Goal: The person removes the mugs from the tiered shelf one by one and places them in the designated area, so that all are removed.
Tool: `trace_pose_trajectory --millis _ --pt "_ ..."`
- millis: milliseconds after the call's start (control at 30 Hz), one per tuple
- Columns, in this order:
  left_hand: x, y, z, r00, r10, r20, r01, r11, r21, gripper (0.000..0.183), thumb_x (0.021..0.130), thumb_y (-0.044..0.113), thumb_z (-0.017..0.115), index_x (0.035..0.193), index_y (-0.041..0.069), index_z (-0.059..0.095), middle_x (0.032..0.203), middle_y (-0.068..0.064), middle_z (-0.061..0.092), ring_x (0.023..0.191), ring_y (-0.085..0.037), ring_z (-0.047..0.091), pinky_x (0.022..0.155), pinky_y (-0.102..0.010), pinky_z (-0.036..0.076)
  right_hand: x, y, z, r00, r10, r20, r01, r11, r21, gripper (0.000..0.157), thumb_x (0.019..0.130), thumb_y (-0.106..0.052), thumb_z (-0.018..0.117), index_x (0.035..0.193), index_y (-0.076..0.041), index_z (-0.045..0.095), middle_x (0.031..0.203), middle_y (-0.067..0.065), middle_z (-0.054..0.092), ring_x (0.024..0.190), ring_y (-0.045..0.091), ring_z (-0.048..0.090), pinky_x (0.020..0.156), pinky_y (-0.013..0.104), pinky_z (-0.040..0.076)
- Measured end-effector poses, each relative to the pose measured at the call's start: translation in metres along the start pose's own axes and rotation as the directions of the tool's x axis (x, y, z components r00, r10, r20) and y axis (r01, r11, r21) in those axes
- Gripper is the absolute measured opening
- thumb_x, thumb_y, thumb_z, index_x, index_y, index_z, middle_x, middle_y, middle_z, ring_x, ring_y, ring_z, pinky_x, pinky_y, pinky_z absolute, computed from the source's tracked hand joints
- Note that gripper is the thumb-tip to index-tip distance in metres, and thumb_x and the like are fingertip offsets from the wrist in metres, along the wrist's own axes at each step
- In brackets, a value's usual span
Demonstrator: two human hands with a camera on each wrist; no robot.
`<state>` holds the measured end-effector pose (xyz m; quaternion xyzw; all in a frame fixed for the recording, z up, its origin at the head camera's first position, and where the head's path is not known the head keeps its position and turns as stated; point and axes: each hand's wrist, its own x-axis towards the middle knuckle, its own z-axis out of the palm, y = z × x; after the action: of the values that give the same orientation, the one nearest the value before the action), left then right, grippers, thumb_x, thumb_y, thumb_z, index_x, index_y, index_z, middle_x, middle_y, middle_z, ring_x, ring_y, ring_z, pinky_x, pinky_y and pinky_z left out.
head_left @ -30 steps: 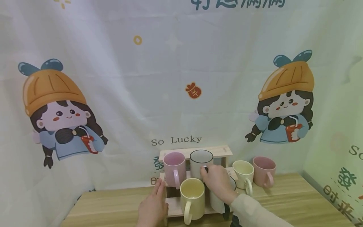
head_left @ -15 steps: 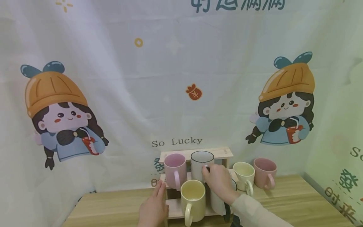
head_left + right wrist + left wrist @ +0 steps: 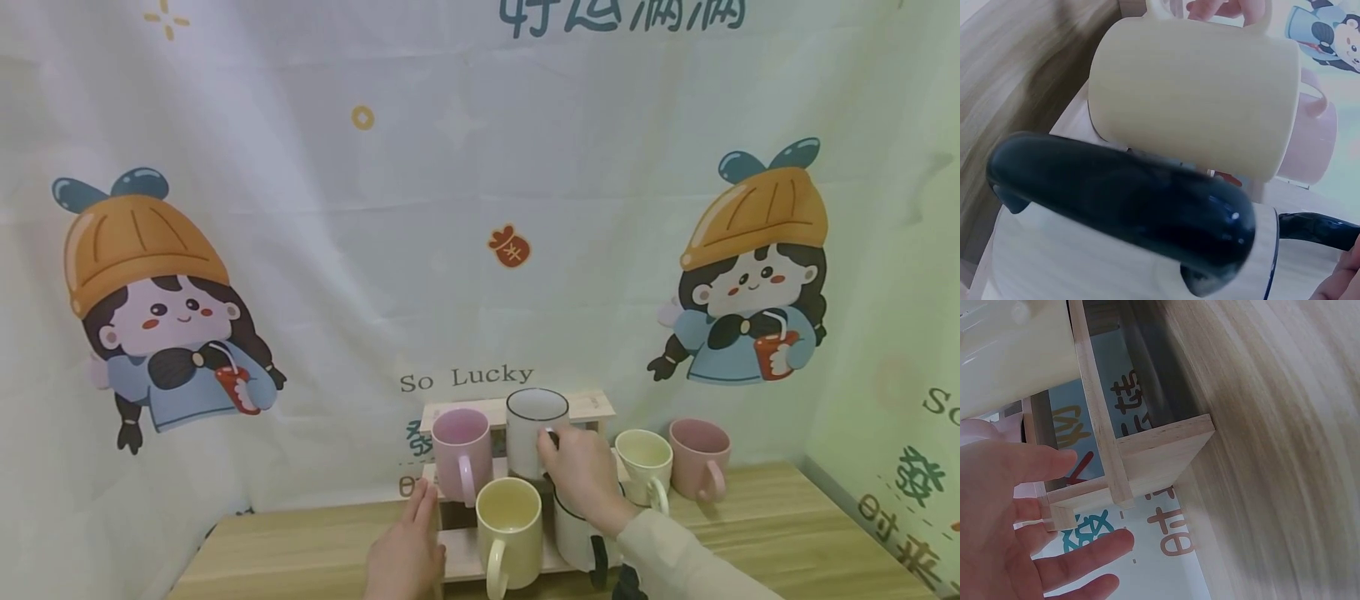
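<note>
My right hand [image 3: 581,471] pinches the black handle [image 3: 1313,228] of a white mug [image 3: 525,442] with a dark rim, upright over the middle tier of a wooden stepped rack [image 3: 592,405]. A lilac mug [image 3: 453,471] stands to its left. Below are a yellow mug [image 3: 517,550] and a second white mug [image 3: 576,542], whose black handle [image 3: 1116,197] fills the foreground of the right wrist view. My left hand [image 3: 405,546] rests against the rack's left end, fingers fairly straight; the left wrist view has its thumb and fingers on either side of a rack upright.
A small pale yellow mug [image 3: 643,458] and a pink mug [image 3: 697,458] stand to the right of the rack. Behind the wood-grain table [image 3: 300,542] hangs a printed cloth [image 3: 450,183]; more cloth [image 3: 900,375] hangs at the right.
The white mug in my right hand has risen slightly, and that hand has moved up with it. More of the lower white mug's rim shows. My left hand stays at the rack's end.
</note>
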<state>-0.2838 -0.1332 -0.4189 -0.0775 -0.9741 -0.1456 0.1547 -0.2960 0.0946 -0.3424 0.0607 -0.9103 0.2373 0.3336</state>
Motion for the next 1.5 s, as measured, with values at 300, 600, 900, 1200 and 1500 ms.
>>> trace_pose_trajectory --millis 300,600,900,1200,1500 --pt "0.000 0.001 -0.001 1.000 -0.004 0.003 0.004 1.000 -0.008 0.075 0.072 0.019 0.076 0.140 0.009 0.046 0.150 -0.010 0.040 0.072 -0.028 0.064 0.054 -0.040 0.053 0.002 0.002 -0.006 0.999 -0.037 -0.036 0.039 0.999 0.034 0.040 0.091 -0.018 0.058 0.055 -0.013 0.044 0.045 -0.005 0.042 0.041 0.006 0.036 0.037 0.016 0.028" --pt "0.000 0.001 0.000 1.000 0.009 -0.015 -0.009 1.000 -0.008 0.074 0.072 0.019 0.076 0.139 0.008 0.047 0.149 -0.010 0.041 0.073 -0.029 0.065 0.053 -0.041 0.053 0.006 0.006 -0.016 0.994 -0.056 -0.094 0.056 0.998 -0.005 0.039 0.089 -0.016 0.060 0.054 -0.012 0.044 0.045 -0.002 0.042 0.041 0.007 0.036 0.037 0.017 0.027" --pt "0.002 0.001 0.003 1.000 0.005 0.006 -0.005 1.000 -0.009 0.076 0.073 0.019 0.075 0.141 0.009 0.044 0.151 -0.010 0.038 0.063 -0.023 0.060 0.047 -0.034 0.048 0.009 0.015 -0.026 0.999 -0.002 -0.049 0.002 1.000 -0.006 0.040 0.091 -0.018 0.058 0.054 -0.011 0.043 0.046 -0.001 0.041 0.042 0.010 0.037 0.039 0.019 0.028" --pt "0.002 0.001 0.000 1.000 0.000 -0.002 0.000 1.000 -0.004 0.075 0.074 0.019 0.075 0.141 0.008 0.044 0.151 -0.011 0.037 0.066 -0.024 0.061 0.047 -0.034 0.049 0.013 0.021 -0.035 0.999 -0.003 -0.053 0.004 1.000 0.018 0.038 0.092 -0.018 0.057 0.057 -0.010 0.046 0.047 0.000 0.042 0.043 0.011 0.038 0.040 0.021 0.030" --pt "0.000 0.001 -0.002 1.000 0.018 0.008 -0.018 1.000 -0.022 0.074 0.074 0.017 0.075 0.141 0.007 0.045 0.151 -0.012 0.038 0.077 -0.031 0.065 0.047 -0.034 0.050 0.008 0.036 -0.045 0.997 0.076 -0.010 -0.076 0.997 -0.003 0.037 0.093 -0.022 0.055 0.059 -0.010 0.049 0.051 0.002 0.048 0.047 0.014 0.043 0.042 0.023 0.034"
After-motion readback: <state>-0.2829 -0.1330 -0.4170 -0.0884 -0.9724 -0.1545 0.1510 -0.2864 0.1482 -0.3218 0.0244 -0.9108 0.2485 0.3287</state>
